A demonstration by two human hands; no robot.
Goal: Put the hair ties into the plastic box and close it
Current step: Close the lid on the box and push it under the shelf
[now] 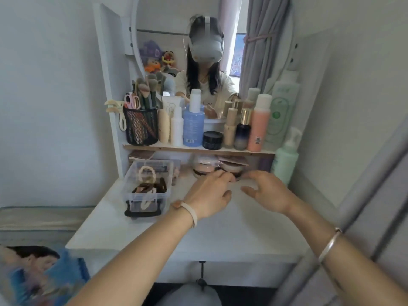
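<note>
White vanity top (154, 230) has the plastic box (147, 186) at left, uncovered with hair ties (150, 187) already inside, while left hand (209, 195) and right hand (270, 193) reach mid-table, fingers loosely spread, seemingly holding nothing, probably for remaining items; lid not identifiable.

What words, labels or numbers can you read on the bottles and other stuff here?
None can be read for certain.
White tube: large pale letters, too blurred.
Blue bottle: small print and a barcode, illegible.
Green bottle: emblem and text, illegible.
Pink bottle: small label near the base, illegible.
</note>
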